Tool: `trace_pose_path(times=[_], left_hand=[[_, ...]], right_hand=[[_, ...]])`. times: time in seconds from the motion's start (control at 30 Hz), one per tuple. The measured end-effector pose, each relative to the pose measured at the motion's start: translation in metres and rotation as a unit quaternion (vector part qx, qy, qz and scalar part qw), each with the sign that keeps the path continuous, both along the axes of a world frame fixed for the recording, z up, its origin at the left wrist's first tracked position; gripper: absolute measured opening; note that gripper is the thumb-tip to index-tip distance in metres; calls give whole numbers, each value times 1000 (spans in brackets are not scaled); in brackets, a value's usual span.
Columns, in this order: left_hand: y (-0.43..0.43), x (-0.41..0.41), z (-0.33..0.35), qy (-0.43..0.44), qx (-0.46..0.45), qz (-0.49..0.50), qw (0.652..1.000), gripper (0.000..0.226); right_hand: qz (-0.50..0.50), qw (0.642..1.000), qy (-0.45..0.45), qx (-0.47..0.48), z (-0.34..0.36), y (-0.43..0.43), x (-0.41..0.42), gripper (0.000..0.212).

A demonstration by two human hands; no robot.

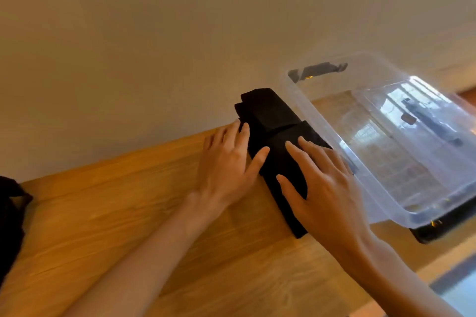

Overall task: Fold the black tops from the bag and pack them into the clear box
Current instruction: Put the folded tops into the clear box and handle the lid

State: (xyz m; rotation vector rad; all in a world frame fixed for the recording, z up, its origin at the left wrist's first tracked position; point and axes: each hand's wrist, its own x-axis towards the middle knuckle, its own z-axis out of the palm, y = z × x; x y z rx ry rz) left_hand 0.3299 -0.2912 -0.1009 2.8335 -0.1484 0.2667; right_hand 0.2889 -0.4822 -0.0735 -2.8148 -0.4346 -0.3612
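Risk: folded black top [273,113] beside clear box [373,188] may spring open once flat, spread left hand [226,162] and right hand [324,188] lift.

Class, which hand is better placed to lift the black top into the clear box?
Probably the right hand: it rests on the black top beside the clear box; left hand lies farther.

There are two hands, a left hand [226,162] and a right hand [322,185], and one folded black top [273,116]. One clear box [376,188] and one black bag [10,213] are in view. There is one desk [116,208].
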Motion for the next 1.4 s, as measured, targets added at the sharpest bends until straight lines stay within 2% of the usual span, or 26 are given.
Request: trace_pose_path(times=[0.1,0.23,0.37,0.47,0.53,0.63,0.73,0.8,0.93,1.03,1.13,1.3,1.4], left_hand=[[-11,8,-2,4,-42,8,999,85],[-31,-2,-10,79,-137,58,986,93],[-44,-9,-16,122,-300,96,941,97],[-55,-15,-14,145,-374,116,909,95],[-63,-21,-4,172,-426,140,877,86],[-73,-25,12,223,-520,188,803,56],[-79,-23,21,262,-596,247,718,67],[-80,-21,27,285,-619,289,673,72],[-77,-12,32,318,-630,313,635,52],[-78,-11,35,340,-654,319,595,50],[-79,-11,36,337,-651,310,605,48],[-83,-19,39,332,-630,301,634,59],[-87,-25,37,323,-642,288,633,59]], right_hand=[[-15,1000,0,-12,-6,-6,2,60],[-21,1000,10,10,-12,-7,-1,62],[-19,997,37,58,-9,-7,-4,60],[-16,998,60,28,-7,-7,-8,60],[-20,996,85,20,-5,-8,-13,60],[-35,990,136,27,0,-10,-21,63],[-27,981,187,40,5,-14,-24,64],[-26,978,204,45,11,-17,-24,64],[-27,968,243,55,23,-17,-21,67],[-27,961,269,64,29,-17,-20,67],[-28,957,278,78,31,-20,-20,66],[-21,955,278,104,30,-22,-23,64],[-12,953,276,122,30,-26,-25,61]])
